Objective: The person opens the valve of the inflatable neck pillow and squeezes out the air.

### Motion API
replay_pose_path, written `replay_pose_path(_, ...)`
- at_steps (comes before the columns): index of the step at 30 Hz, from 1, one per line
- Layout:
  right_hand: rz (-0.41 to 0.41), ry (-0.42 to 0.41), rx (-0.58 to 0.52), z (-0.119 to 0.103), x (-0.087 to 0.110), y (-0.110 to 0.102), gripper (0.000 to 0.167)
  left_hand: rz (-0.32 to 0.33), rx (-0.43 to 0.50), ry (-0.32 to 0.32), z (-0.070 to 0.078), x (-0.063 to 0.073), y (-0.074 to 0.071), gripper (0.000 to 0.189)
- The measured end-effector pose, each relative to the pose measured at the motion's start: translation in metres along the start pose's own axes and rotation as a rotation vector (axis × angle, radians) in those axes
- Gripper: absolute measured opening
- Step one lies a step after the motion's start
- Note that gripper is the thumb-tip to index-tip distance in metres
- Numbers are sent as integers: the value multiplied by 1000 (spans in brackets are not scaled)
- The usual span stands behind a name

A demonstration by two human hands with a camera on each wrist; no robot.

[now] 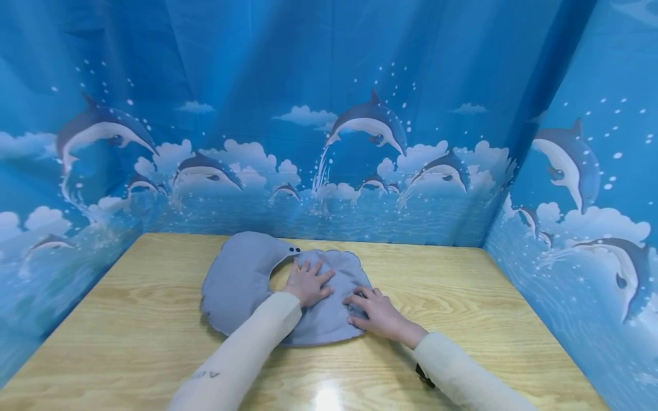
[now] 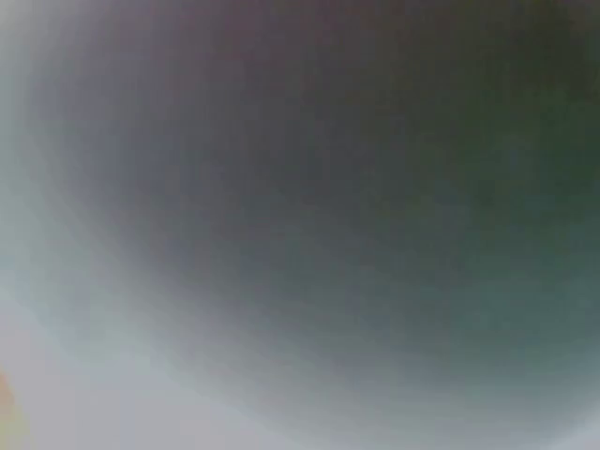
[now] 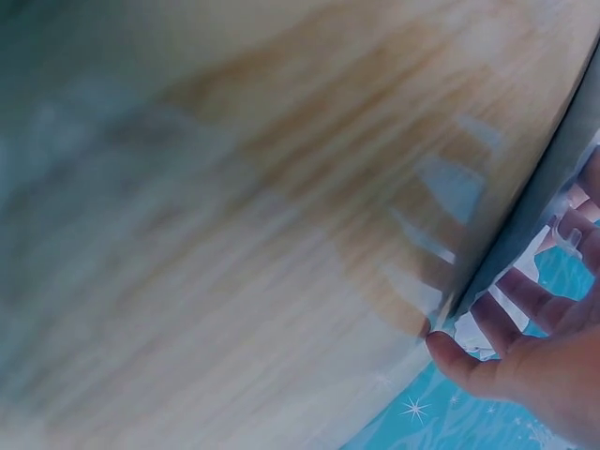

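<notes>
Pale sleeves [image 1: 247,354] sit closest on my feed, running in from the bottom to the two hands on a grey pillow [image 1: 241,279]. It lies a little left of centre on the table [image 1: 462,302], curved round a gap where the wood shows. From my end I judge it light and soft, not fragile, with enough drag in the cloth that it shouldn't slip from the fingers; the outer rim looks the best place to take hold, since the seam gives the fingers something firmer than the yielding middle. I see the left hand [image 1: 308,285] with its fingers fanned flat on the right half, pressing and gripping nothing. I have the right hand [image 1: 380,315] at the right edge, fingers apart and lightly bent over the cloth, resting on it rather than wrapped round it. My left wrist view is only blur, so I can't tell more of that contact. The fabric reads matt; its left half looks plump and smooth, while the right half seems flatter, creased and puckered along the seam. Two dark round snaps [image 1: 291,249] sit at the top, near the inner curve. I read the table as glossy wood grain, the dolphin curtain [image 1: 288,74] behind as thin, printed cloth with soft folds.
</notes>
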State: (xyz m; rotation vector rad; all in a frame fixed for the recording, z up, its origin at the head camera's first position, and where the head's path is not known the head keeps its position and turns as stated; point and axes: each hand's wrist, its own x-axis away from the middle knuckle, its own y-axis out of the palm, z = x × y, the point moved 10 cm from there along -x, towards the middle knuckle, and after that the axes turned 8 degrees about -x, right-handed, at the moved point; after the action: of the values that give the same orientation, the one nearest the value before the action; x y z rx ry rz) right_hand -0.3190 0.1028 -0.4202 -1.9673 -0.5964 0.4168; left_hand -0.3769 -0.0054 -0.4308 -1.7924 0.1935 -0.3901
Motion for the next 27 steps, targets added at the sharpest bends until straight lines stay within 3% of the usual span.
replay_pose_path(5,-4,2,-6,1,0,1,33,20,-37,6,2,4,-3,54)
replay_pose_path(15,-5,5,9,1,0,1,33,89,-87,58,-7,26,-26,55)
replay_pose_path(27,2,-8,7,1,0,0,31,348,9,168,-30,59,-50,47)
